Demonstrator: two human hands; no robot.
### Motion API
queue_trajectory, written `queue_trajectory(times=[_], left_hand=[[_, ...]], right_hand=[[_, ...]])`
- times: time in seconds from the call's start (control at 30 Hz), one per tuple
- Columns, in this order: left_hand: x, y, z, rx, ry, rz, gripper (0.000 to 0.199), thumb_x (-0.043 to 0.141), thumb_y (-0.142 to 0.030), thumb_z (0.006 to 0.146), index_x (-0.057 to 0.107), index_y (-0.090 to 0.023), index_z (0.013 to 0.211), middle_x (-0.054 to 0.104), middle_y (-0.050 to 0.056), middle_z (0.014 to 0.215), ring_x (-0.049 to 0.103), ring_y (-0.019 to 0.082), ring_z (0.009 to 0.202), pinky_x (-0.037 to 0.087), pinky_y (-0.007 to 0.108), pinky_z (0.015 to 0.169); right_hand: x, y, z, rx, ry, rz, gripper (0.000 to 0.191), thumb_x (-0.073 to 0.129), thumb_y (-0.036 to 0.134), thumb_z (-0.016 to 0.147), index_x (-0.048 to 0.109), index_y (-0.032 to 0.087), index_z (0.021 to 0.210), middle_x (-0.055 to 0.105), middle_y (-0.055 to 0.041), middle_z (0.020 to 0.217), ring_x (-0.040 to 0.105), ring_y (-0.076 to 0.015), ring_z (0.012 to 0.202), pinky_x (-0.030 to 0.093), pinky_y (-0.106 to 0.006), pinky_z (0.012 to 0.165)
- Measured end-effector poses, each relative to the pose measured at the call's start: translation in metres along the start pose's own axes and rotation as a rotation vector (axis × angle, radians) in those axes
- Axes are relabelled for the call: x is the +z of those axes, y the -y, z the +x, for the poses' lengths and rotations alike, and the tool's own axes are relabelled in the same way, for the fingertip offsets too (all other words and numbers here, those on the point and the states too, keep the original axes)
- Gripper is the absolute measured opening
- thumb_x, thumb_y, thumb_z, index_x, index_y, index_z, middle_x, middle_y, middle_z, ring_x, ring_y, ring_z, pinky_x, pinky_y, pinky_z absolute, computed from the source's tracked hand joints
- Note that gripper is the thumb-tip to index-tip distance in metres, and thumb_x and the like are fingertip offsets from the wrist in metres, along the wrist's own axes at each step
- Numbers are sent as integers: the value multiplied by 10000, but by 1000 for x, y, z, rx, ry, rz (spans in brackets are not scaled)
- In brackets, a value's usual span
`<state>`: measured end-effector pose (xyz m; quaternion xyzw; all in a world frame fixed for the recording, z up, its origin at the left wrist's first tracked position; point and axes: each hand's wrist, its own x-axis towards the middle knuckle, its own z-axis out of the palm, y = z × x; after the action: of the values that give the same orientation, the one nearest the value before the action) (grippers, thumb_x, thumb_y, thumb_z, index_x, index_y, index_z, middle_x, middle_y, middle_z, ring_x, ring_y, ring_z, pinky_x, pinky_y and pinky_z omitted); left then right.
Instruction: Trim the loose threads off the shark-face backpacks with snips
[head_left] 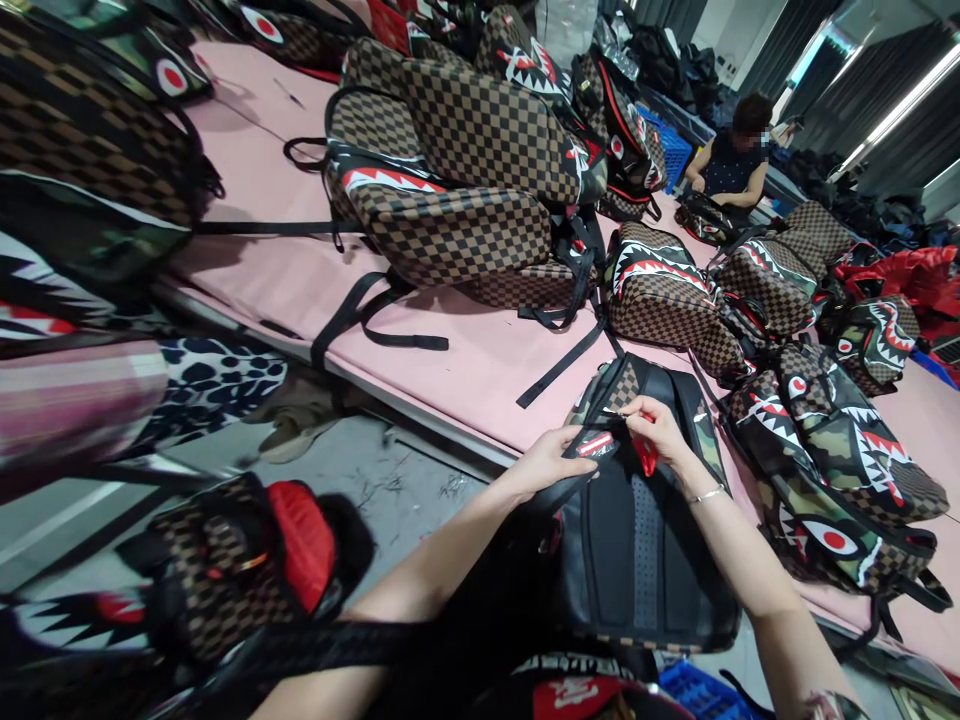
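A backpack [645, 560] with a black padded back panel leans upright against the table's edge in front of me. My left hand [555, 462] is closed on its black shoulder strap, thumb and fingers at a patch [596, 446] with a red-and-white label. Just right of it, my right hand [657, 428] is pinched near the strap's upper part. A small red object [645, 455] shows under its fingers, and a small dark tip sticks out toward the strap. What kind of object this is cannot be made out.
Checkered shark-mouth backpacks [465, 230] lie across the pink table [457, 385]. Camouflage ones [832, 500] sit close on my right. More bags [232, 570] are at lower left. A co-worker [731, 165] sits across the table, beside a blue crate [664, 140].
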<state>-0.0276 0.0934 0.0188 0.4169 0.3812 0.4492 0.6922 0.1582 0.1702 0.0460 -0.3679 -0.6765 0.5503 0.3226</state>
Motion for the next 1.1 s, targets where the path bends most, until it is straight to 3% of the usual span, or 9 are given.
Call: queue_trajectory(times=[0.17, 0.4, 0.67, 1.1], left_hand=[[-5, -1, -8, 25, 13, -193, 522, 742, -224, 598, 561, -140, 1080, 623, 48, 937, 600, 137, 689, 504, 278, 653], [-5, -1, -7, 14, 86, -303, 527, 740, -223, 625, 551, -141, 1111, 616, 34, 852, 585, 110, 624, 484, 218, 577], [-9, 3, -8, -4, 86, -307, 550, 743, -232, 623, 556, -146, 1133, 612, 66, 950, 595, 122, 658, 501, 250, 618], [0, -4, -8, 13, 83, -196, 549, 738, -206, 615, 547, -134, 1125, 608, 45, 908, 604, 145, 691, 518, 293, 665]], right_hand=[[-18, -15, -12, -163, -131, -255, 186, 679, 340, 708, 680, 202, 833, 625, -33, 830, 561, -166, 809, 445, -306, 756], [-25, -19, -16, -342, -91, -407, 143, 626, 266, 775, 669, 221, 904, 594, -39, 885, 541, -169, 869, 438, -323, 797], [-19, -16, -1, -454, 16, -476, 111, 588, 272, 816, 642, 204, 885, 578, -47, 850, 547, -172, 834, 449, -332, 767], [-7, 1, 6, -528, 237, -604, 167, 560, 321, 841, 627, 193, 925, 604, -65, 870, 552, -183, 873, 460, -352, 805]])
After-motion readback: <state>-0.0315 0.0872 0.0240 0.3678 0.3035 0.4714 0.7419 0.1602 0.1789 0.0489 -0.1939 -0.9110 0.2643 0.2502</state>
